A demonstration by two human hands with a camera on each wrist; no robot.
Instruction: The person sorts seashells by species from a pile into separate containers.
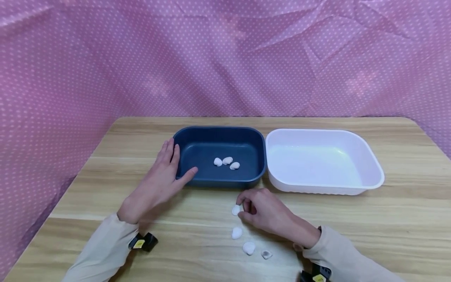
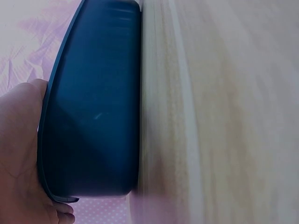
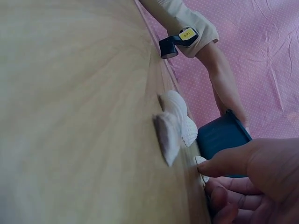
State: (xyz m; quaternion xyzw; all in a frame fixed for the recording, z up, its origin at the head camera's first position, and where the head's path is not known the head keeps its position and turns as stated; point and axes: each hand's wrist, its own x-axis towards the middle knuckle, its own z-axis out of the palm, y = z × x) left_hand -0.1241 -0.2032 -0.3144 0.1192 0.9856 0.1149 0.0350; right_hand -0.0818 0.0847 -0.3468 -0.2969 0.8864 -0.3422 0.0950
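Observation:
My right hand [image 1: 266, 209] is at a white seashell [image 1: 235, 210] on the table, thumb and index finger pinching its edge. The right wrist view shows the thumb against this shell [image 3: 202, 163]. Closer to me lie two more white shells [image 1: 237, 233] and a greyish one [image 1: 266, 254]. Three white shells [image 1: 227, 160] rest inside a dark blue plastic basin [image 1: 218, 182]. My left hand [image 1: 160, 178], fingers extended, touches that basin's left side, its thumb over the near rim. In the left wrist view the palm side is against the basin's rim [image 2: 43, 140].
A white plastic basin [image 1: 324, 188] stands right beside the dark blue one. Both are on a light wooden table [image 1: 405, 227]. Pink dotted cloth [image 1: 225, 58] hangs behind the table and on the left.

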